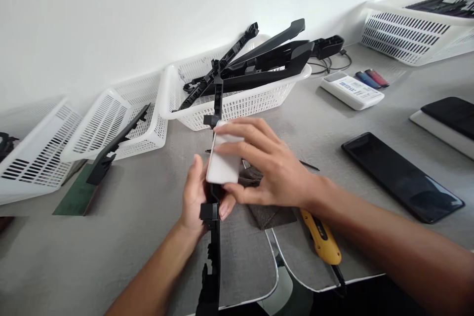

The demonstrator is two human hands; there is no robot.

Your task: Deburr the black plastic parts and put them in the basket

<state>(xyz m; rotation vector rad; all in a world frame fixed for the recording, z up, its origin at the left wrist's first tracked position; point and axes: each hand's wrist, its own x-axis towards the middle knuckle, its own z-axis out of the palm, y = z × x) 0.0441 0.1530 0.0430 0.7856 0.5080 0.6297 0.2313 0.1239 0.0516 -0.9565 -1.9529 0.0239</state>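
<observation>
The table's [122,222] white-trimmed near edge runs along the bottom, broken by a rounded notch right of the left forearm. Bare tabletop spreads out to the left of that forearm, and another open patch lies between the right hand [274,170] and the phone [403,177].

Closest in, a yellow tool [322,237] lies just beside the right forearm, its cord running over the near edge. A dark cloth [274,215] sits below the right hand. Farther left, a green sheet [76,195] lies flat, with a dark part leaning over it from a basket [144,145]. Straight ahead, the middle basket [237,103] blocks the way, long black parts jutting above its rim.

The left hand [194,197] grips a black strip [212,252] around its middle, fingers curled and thumb up. The right hand's fingers, spread slightly apart, clamp a white block [224,163] against the strip, thumb at its lower corner.
</observation>
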